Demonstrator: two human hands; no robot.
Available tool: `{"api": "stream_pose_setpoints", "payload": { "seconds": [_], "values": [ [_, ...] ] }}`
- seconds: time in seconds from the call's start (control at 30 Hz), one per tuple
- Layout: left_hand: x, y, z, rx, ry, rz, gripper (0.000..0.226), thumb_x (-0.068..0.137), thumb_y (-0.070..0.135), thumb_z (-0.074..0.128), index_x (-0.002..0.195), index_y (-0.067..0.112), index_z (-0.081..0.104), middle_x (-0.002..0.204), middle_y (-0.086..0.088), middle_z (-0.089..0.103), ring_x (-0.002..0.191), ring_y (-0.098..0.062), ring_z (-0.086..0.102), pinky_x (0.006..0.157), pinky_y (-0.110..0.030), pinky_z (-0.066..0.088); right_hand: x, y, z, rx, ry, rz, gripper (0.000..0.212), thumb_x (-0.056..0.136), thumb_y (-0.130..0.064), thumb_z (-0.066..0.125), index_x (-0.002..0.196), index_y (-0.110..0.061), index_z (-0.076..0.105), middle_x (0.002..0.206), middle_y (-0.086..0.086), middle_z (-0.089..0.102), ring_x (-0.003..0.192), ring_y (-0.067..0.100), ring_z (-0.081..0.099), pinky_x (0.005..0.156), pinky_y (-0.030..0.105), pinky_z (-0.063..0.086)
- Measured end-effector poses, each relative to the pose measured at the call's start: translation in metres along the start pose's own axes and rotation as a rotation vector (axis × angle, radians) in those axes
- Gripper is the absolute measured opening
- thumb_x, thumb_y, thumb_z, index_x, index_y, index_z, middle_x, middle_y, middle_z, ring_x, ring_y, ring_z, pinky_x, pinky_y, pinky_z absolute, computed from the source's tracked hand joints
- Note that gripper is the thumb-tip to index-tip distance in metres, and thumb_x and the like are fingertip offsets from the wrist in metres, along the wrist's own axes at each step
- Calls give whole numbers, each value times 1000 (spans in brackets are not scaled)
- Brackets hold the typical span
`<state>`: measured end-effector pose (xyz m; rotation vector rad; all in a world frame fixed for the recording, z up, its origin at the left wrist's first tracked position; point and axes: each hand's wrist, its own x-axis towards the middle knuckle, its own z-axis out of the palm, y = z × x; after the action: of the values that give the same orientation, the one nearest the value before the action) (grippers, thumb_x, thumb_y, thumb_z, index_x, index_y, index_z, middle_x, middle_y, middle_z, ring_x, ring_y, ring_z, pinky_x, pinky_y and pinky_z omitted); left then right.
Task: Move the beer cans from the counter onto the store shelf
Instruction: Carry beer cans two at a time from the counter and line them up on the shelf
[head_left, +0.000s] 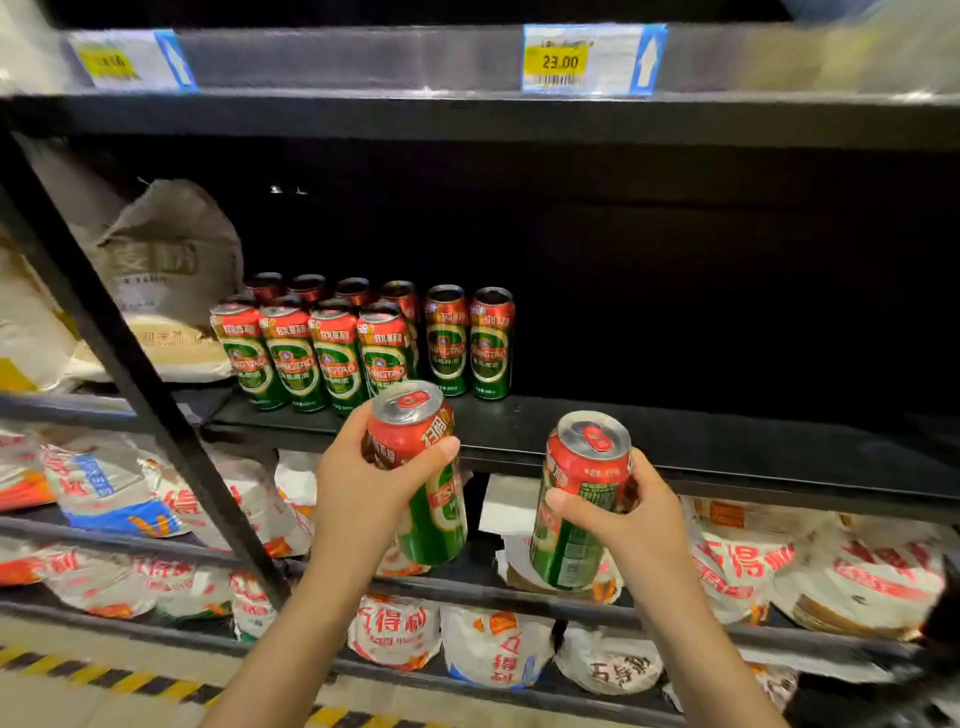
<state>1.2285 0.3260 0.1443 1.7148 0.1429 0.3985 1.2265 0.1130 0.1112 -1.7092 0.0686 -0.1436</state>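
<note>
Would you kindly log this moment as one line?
left hand: holds can | right hand: holds second can | shelf: cans standing left

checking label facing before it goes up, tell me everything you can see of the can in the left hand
The can is a tall metal beer can, red at the top and green below, with white lettering and a silver lid with a red pull tab. It looks unopened and undented. It tilts, top leaning left and towards the camera. The left hand grips its upper half, thumb across the front. It is held in the air in front of the shelf edge, touching nothing else.
</note>
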Motion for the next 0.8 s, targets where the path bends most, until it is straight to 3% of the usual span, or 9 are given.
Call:
{"api": "stream_pose_setpoints", "payload": {
  "seconds": [0.13,0.47,0.63,0.8],
  "values": [
    [35,-2,21,7,30,15,50,67,26,81,111,31,60,100,12,67,85,3,63,64,-7,49,47,3,3,-13,-28,-22,59,62,-26,84,115,-27,58,107,-8,66,96,6,63,74,21,48],
    [112,-20,45,65,38,20,59,64,35,82,116,30,57,105,13,64,94,-3,62,74,-18,49,125,-1,36,-85,-39,-112,59,65,-31,83,118,-27,57,107,-14,64,98,0,61,74,15,48],
    [137,-31,48,87,8,18,62,62,36,83,117,32,54,107,14,63,96,-5,62,80,-25,52,147,3,52,-114,-19,-109,62,65,-30,84,120,-24,56,111,-9,65,101,3,61,80,17,50],
    [152,-38,48,102,-13,19,64,62,34,84,117,33,52,107,18,60,96,-2,60,79,-21,50,163,8,64,-143,2,-115,65,64,-30,85,121,-24,56,112,-10,64,103,3,60,84,21,51]
  ]
}}
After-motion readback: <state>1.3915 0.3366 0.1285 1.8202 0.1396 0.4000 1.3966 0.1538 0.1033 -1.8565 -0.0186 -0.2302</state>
